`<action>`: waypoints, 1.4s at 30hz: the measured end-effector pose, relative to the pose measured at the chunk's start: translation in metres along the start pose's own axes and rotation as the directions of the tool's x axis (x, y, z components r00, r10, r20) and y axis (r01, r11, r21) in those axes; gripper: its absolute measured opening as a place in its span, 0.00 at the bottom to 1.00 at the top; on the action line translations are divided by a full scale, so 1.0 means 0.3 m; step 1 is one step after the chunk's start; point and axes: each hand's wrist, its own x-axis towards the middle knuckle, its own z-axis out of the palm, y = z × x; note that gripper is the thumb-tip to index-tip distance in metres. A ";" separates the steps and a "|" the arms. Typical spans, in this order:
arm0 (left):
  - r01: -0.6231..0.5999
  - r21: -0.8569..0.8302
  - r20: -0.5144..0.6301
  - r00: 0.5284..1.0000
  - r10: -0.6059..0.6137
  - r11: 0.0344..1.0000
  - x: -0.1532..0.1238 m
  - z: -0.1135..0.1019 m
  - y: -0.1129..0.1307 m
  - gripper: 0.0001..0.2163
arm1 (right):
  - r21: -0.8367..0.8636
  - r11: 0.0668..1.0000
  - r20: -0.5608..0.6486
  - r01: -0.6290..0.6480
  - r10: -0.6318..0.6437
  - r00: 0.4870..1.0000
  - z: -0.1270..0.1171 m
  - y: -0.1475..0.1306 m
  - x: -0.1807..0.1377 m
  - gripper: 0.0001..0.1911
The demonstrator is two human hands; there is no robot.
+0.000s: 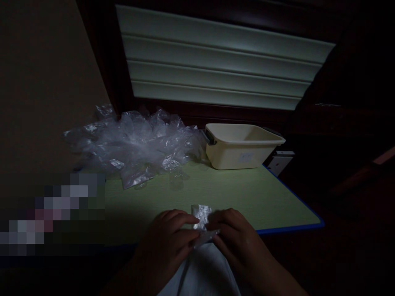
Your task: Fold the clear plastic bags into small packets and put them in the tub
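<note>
Both hands meet at the near edge of a pale green table (247,193). My left hand (168,240) and my right hand (236,238) each pinch a small crumpled clear plastic bag (202,220) between the fingertips, holding it just above the tabletop. The bag's top sticks up between the two hands. The fingers of both hands are curled closed on it.
A heap of clear plastic bags (135,142) lies at the table's far left. A cream plastic tub (240,146) stands at the far right, with a white object (279,160) beside it. Window blinds (216,57) hang behind. The room is dark, and white cloth (203,275) lies below my hands.
</note>
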 end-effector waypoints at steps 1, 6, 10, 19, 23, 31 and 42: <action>0.009 0.011 0.012 1.000 -0.009 1.000 0.002 0.000 0.001 0.10 | 0.016 1.000 0.000 -0.012 0.012 1.000 0.001 0.000 -0.001 0.07; 0.071 0.021 0.022 0.997 -0.072 0.997 0.001 0.009 0.001 0.11 | 0.053 0.998 -0.007 -0.033 0.033 0.999 0.010 0.011 -0.010 0.08; 0.115 0.006 -0.072 0.991 -0.114 0.993 -0.005 0.017 -0.006 0.10 | 0.083 0.991 0.003 -0.108 0.108 0.994 0.003 0.006 -0.005 0.08; 0.310 -0.005 -0.136 0.942 -0.308 0.951 0.045 0.036 0.003 0.10 | 0.225 0.915 -0.002 -0.334 0.343 0.939 0.018 0.006 0.042 0.05; 0.319 0.044 -0.161 0.938 -0.308 0.947 0.063 0.057 0.009 0.13 | 0.221 0.890 0.005 -0.399 0.408 0.913 0.022 0.005 0.053 0.15; 0.337 0.162 -0.222 0.928 -0.298 0.928 0.066 0.072 0.011 0.17 | 0.090 0.971 0.079 -0.220 0.213 0.974 0.013 0.010 0.060 0.08; 0.274 0.299 -0.100 0.962 -0.256 0.914 0.081 0.053 0.032 0.11 | 0.016 0.987 0.157 -0.162 0.158 0.975 0.005 0.006 0.058 0.10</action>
